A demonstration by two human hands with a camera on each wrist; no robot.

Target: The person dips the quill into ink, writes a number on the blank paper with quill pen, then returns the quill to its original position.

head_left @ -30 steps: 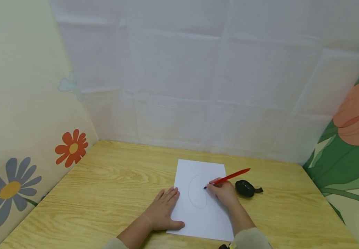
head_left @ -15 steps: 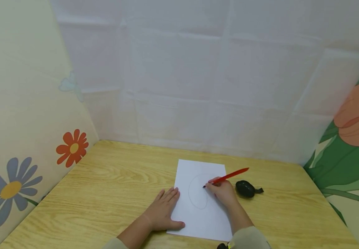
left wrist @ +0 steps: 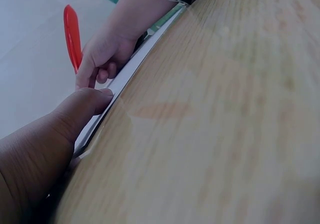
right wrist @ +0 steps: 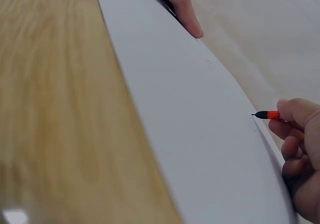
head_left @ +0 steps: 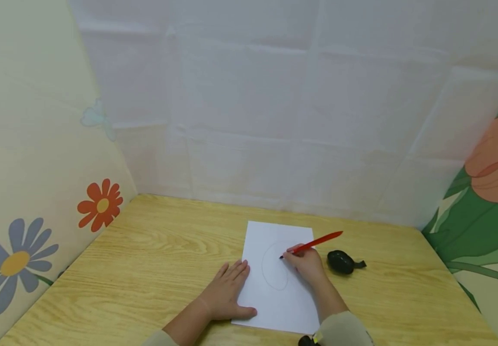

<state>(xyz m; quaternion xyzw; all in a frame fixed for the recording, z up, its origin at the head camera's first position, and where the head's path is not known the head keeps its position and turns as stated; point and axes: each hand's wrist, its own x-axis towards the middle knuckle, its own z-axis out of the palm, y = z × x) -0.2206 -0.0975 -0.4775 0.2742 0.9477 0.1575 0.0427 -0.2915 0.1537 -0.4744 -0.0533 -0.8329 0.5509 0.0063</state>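
Note:
A white sheet of paper lies on the wooden table, bearing a thin curved outline like a tall oval. My left hand rests flat along the sheet's left edge, fingers spread and thumb on its lower left corner. My right hand pinches a red pen between thumb and fingers. The pen's dark tip points down at the paper, inside the upper part of the outline. In the right wrist view the pen's black tip shows right at the sheet's surface. The left wrist view shows my left thumb at the paper's edge.
A glossy black rounded object with a short tab lies on the table just right of my right hand. White cloth hangs behind the table, and flower-printed panels stand at both sides. A small dark item sits by my right sleeve.
My right hand and the red pen have shifted slightly left and up over the paper. The left hand and the sheet stay in place.

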